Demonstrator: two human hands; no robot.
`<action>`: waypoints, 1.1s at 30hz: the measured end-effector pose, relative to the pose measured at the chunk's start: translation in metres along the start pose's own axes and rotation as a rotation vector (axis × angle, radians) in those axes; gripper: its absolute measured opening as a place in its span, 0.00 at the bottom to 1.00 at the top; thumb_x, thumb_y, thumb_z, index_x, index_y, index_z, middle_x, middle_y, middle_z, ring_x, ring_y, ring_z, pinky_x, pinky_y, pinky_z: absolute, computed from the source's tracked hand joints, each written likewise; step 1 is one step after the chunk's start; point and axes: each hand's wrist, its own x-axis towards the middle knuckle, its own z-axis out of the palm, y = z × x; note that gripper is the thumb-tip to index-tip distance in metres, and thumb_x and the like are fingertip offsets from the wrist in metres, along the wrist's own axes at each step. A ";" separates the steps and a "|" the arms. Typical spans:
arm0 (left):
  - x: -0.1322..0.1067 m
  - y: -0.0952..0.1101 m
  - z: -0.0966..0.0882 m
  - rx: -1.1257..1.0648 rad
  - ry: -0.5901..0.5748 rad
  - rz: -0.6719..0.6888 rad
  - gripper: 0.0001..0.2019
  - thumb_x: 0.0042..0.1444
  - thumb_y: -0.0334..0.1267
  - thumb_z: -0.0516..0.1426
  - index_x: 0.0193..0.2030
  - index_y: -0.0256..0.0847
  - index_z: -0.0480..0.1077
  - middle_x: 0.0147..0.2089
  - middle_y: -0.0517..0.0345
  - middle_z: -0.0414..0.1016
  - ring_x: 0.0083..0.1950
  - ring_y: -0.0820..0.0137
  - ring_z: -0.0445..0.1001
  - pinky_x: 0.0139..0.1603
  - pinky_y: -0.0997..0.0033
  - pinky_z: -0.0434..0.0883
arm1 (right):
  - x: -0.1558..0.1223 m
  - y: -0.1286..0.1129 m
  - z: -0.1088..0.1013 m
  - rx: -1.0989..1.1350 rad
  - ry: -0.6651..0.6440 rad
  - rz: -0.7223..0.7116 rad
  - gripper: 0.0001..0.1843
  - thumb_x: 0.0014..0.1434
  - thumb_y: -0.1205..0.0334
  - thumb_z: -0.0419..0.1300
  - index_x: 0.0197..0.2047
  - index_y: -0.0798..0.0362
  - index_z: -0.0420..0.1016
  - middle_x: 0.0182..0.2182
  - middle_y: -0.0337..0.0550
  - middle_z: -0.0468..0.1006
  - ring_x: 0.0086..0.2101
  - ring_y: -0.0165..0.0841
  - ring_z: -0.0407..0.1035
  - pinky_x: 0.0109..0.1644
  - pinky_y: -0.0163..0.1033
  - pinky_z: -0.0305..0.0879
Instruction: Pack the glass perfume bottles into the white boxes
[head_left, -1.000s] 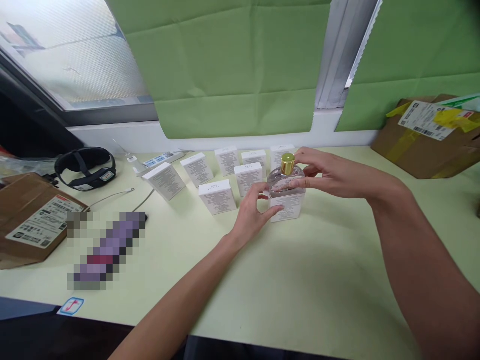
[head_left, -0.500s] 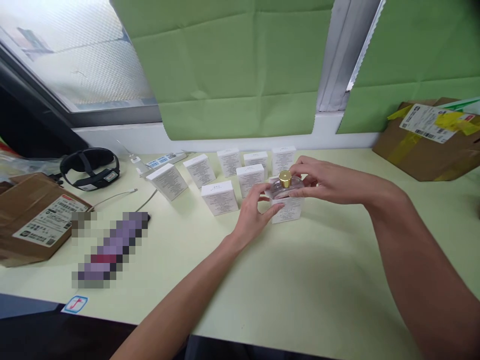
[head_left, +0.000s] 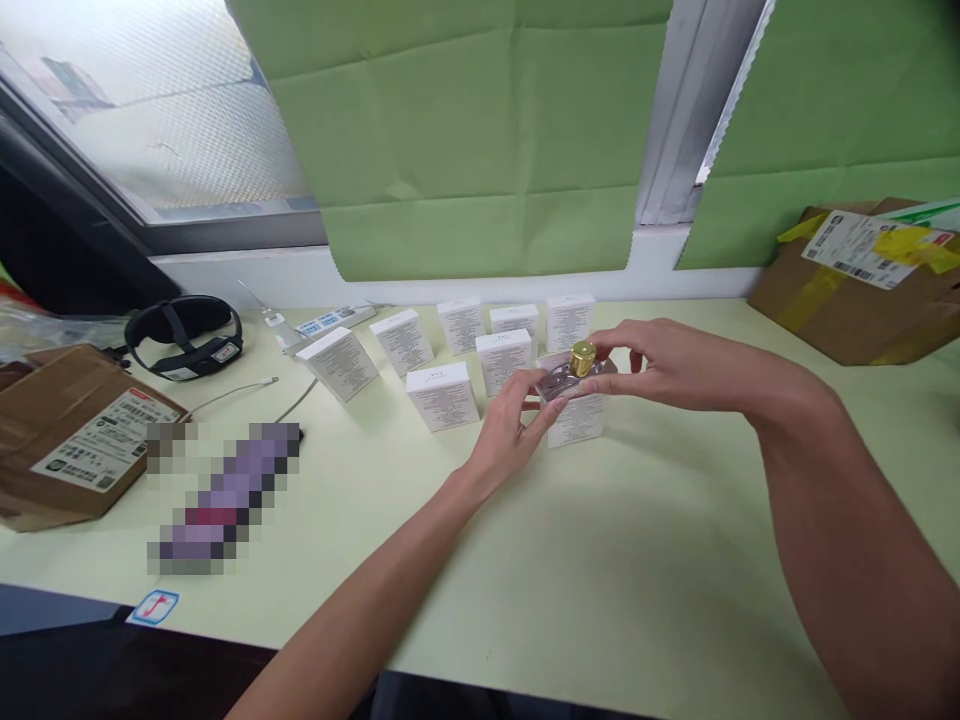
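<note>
A clear glass bottle with a gold cap (head_left: 581, 358) sits low in the open top of a small white box (head_left: 576, 418) standing on the pale green table (head_left: 600, 560). My right hand (head_left: 660, 362) pinches the bottle's shoulder from the right, fingers closed round it. Fingers of my left hand (head_left: 511, 420) wrap the box's upper left edge. Only the cap and the bottle's shoulders show above the box.
Several shut white boxes (head_left: 442, 395) stand in rows just behind and to the left. A black headband (head_left: 184, 335) and cables lie far left, near a brown parcel (head_left: 71, 440). Another cardboard parcel (head_left: 862, 290) sits at the back right. A blurred purple patch (head_left: 225, 495) lies front left.
The bottle has gone down into the white box: a second ago it stood well above the box's top, now only its cap and shoulders show. Both hands stayed on it.
</note>
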 end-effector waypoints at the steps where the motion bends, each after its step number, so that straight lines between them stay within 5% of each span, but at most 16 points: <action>1: 0.000 0.000 0.000 0.003 -0.011 -0.009 0.15 0.66 0.45 0.55 0.56 0.46 0.64 0.51 0.54 0.71 0.47 0.72 0.74 0.45 0.70 0.78 | -0.001 -0.002 0.000 0.007 0.045 -0.022 0.20 0.59 0.39 0.56 0.46 0.43 0.75 0.43 0.42 0.77 0.37 0.38 0.68 0.36 0.41 0.59; 4: 0.000 0.002 -0.001 0.008 -0.040 -0.028 0.14 0.66 0.45 0.55 0.56 0.46 0.64 0.52 0.53 0.71 0.49 0.70 0.74 0.47 0.67 0.78 | 0.000 -0.006 -0.001 0.018 0.103 -0.107 0.18 0.62 0.44 0.55 0.50 0.42 0.76 0.45 0.41 0.78 0.40 0.39 0.69 0.39 0.41 0.60; 9: 0.000 0.004 -0.002 0.015 -0.035 -0.040 0.13 0.65 0.45 0.55 0.54 0.45 0.63 0.51 0.54 0.71 0.46 0.72 0.73 0.46 0.68 0.78 | 0.004 -0.005 -0.002 -0.008 0.083 -0.105 0.12 0.62 0.50 0.57 0.43 0.43 0.79 0.35 0.38 0.80 0.31 0.33 0.68 0.32 0.38 0.56; 21: -0.001 0.008 -0.002 -0.007 -0.084 -0.028 0.13 0.66 0.45 0.54 0.55 0.46 0.63 0.53 0.54 0.70 0.46 0.71 0.72 0.49 0.65 0.77 | 0.010 -0.001 0.010 -0.119 -0.044 -0.086 0.11 0.60 0.51 0.58 0.40 0.43 0.80 0.33 0.40 0.75 0.33 0.36 0.67 0.34 0.40 0.54; 28: -0.003 0.005 0.000 -0.025 -0.068 -0.008 0.14 0.66 0.45 0.54 0.56 0.46 0.62 0.52 0.53 0.70 0.46 0.71 0.72 0.49 0.65 0.77 | 0.010 0.002 0.023 -0.173 -0.095 0.049 0.14 0.63 0.49 0.53 0.41 0.42 0.79 0.36 0.44 0.69 0.32 0.36 0.65 0.34 0.42 0.55; 33: -0.004 0.003 0.001 -0.014 -0.073 0.006 0.15 0.66 0.45 0.53 0.57 0.46 0.62 0.53 0.53 0.71 0.47 0.70 0.72 0.51 0.62 0.76 | 0.007 -0.005 0.031 -0.118 -0.067 0.046 0.16 0.62 0.46 0.55 0.31 0.44 0.78 0.26 0.47 0.66 0.33 0.43 0.62 0.34 0.45 0.53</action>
